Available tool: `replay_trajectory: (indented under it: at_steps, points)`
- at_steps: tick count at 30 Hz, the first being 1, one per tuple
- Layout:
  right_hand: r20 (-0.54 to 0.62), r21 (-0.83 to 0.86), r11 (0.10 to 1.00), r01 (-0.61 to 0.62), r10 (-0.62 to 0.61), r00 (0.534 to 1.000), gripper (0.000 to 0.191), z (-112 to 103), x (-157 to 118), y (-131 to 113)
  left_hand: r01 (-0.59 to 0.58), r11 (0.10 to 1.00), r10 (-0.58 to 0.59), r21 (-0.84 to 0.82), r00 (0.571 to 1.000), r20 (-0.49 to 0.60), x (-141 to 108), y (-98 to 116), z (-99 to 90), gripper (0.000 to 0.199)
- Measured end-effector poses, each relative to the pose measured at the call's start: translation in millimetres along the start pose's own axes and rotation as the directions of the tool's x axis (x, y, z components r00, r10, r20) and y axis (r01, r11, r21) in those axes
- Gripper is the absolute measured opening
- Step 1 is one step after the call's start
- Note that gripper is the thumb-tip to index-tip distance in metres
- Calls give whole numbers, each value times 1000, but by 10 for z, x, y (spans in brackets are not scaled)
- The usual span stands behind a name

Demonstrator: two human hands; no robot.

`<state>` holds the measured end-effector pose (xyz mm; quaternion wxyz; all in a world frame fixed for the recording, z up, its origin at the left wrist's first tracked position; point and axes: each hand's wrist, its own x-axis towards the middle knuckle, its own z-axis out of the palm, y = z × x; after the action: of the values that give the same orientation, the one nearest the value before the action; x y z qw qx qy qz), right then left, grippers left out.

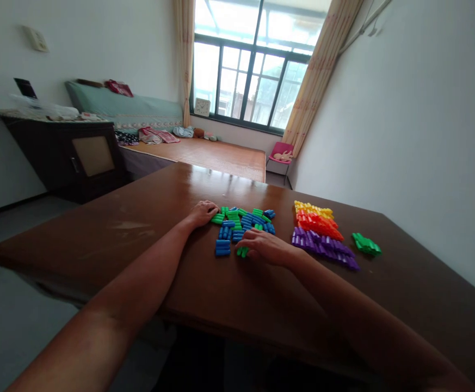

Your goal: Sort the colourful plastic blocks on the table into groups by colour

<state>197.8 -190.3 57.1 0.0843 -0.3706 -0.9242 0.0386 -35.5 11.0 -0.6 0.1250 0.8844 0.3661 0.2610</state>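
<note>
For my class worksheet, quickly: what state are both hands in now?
Left hand: beside a green piece; grip cannot be told.
Right hand: over another green piece; grip cannot be told.

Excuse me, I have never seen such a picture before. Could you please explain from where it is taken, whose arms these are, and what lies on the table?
There is no machine here. One camera, worn on a person's head, looks forward and down, so the two bare arms are that person's own.

On the brown table lies a mixed group of small blue and green pieces. Farther right are yellow pieces, orange pieces and purple pieces, then a separate green group.

The left hand is at the mixed group's left edge. The right hand is over its near side; whether it grips a piece is unclear.
</note>
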Motion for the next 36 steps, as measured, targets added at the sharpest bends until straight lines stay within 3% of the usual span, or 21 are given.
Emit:
replay_trajectory:
  at_steps: [6,8,9,10,12,14,15,17,20,22,27,31,34,36]
  points:
    - [-136,40,994,-99,103,985,28,-117,-214,-46,-34,999,34,0,999,1,56,-69,16,42]
    - [-228,139,967,-215,243,943,30,-251,-411,74,-47,999,47,-3,999,3,73,-87,16,43]
    - [-282,201,936,-288,337,898,31,-341,-553,187,-49,999,49,0,999,2,78,-94,16,43]
    - [-337,265,893,-363,439,833,33,-440,-728,336,-46,999,46,5,999,0,81,-99,18,43]
    - [-443,365,785,-501,619,649,36,-640,-1170,728,-28,999,28,23,1000,-4,85,-110,23,43]
    - [-507,434,651,-624,748,428,37,-795,-1699,1181,-4,999,5,45,1000,-11,89,-123,32,43]
    - [-538,452,561,-693,791,290,35,-841,-1975,1402,4,998,-3,55,1000,-15,92,-130,36,43]
    - [-519,440,302,-846,854,35,31,-858,-2497,1782,9,998,-8,66,1000,-21,98,-144,41,43]
    - [-386,320,-19,-947,911,-149,32,-734,-3073,2153,-6,998,7,63,1000,-21,102,-159,40,44]
    - [-335,240,-106,-965,924,-185,36,-617,-3275,2289,-10,998,11,58,1000,-19,101,-165,36,44]
    - [-281,132,-68,-989,954,-103,35,-468,-3366,2440,4,998,-4,61,1000,3,99,-171,26,46]
    - [-247,70,-68,-995,965,-83,36,-530,-3342,2428,-1,999,1,46,1000,14,98,-163,24,46]
    - [-318,41,-77,-996,944,-86,38,-619,-3237,2349,12,999,-12,46,1000,7,89,-134,23,45]
    - [-412,40,-18,-999,911,-32,38,-662,-3033,2263,27,998,-28,54,1000,9,77,-103,25,44]
